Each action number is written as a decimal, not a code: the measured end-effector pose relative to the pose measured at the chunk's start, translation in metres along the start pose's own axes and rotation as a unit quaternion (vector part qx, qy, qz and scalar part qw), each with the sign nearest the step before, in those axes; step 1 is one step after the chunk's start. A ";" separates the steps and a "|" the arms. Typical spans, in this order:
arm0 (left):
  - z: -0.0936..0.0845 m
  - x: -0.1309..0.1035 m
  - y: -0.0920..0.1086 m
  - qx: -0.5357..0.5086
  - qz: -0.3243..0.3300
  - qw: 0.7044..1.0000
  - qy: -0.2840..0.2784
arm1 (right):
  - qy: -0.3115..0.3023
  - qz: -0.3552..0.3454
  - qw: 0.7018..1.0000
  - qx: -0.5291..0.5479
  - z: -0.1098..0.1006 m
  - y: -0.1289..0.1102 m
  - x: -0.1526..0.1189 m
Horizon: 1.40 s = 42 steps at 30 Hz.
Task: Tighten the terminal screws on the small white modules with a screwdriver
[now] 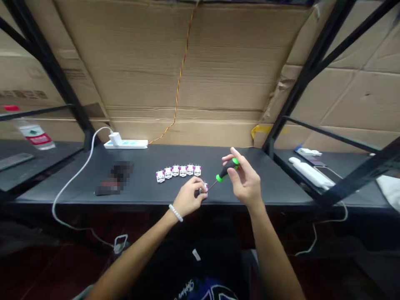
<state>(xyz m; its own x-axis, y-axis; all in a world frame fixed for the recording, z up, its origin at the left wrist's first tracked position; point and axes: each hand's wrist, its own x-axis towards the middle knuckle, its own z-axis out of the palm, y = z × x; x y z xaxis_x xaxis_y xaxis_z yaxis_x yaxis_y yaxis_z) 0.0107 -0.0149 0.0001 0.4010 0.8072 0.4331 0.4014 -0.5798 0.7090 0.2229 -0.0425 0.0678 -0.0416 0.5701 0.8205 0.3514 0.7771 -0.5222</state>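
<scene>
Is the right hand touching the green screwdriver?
Touching. The head view shows the right hand with fingers wrapped around the screwdriver handle.

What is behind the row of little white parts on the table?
Behind the row of little white parts lies bare dark table, then a white power strip to the left, against a cardboard wall with a hanging twisted wire. The wall hides anything beyond.

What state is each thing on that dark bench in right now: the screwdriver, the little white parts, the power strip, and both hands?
Screwdriver: held tilted in right hand, tip at the small part.
Small part: pinched in left hand.
Row of white parts: lying on the bench, untouched.
Power strip: white charger plugged in.
</scene>
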 end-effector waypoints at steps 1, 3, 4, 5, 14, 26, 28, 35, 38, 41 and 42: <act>0.000 0.000 0.000 -0.002 0.000 1.000 0.002 | -0.002 -0.002 1.000 -0.001 0.000 0.000 0.000; 0.000 0.000 0.001 -0.009 0.000 1.000 0.004 | -0.006 -0.010 1.000 -0.006 0.001 -0.002 0.002; 0.001 0.000 0.001 -0.011 -0.001 1.000 0.004 | -0.008 -0.014 1.000 -0.009 0.002 -0.003 0.005; 0.001 0.000 0.002 -0.013 -0.003 1.000 0.004 | -0.010 -0.018 1.000 -0.014 0.003 -0.004 0.007; 0.000 0.000 0.000 -0.036 -0.010 0.999 -0.002 | -0.082 -0.033 0.996 -0.017 0.019 -0.013 0.032; 0.000 0.000 -0.004 -0.038 -0.002 0.999 -0.004 | -0.059 -0.052 0.996 -0.038 0.022 -0.019 0.031; 0.000 0.001 -0.006 -0.045 -0.003 0.999 -0.010 | -0.089 -0.035 0.995 -0.012 0.020 -0.019 0.030; -0.005 0.000 -0.011 -0.049 0.039 0.998 -0.027 | -0.038 -0.052 0.993 -0.095 0.020 -0.015 0.030; -0.008 -0.001 -0.008 -0.050 0.042 0.997 -0.041 | -0.078 -0.031 0.996 -0.018 0.019 -0.014 0.026; -0.009 -0.001 -0.007 -0.048 0.040 0.997 -0.045 | -0.098 -0.010 0.995 0.024 0.018 -0.015 0.024; -0.009 -0.001 -0.007 -0.048 0.041 0.997 -0.044 | -0.089 -0.012 0.996 0.009 0.019 -0.016 0.025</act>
<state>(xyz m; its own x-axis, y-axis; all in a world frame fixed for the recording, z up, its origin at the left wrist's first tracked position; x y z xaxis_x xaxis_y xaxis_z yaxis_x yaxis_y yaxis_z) 0.0006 -0.0107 -0.0001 0.5017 0.7424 0.4440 0.2848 -0.6264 0.7256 0.1986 -0.0355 0.0921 -0.2148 0.5883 0.7796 0.3317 0.7947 -0.5084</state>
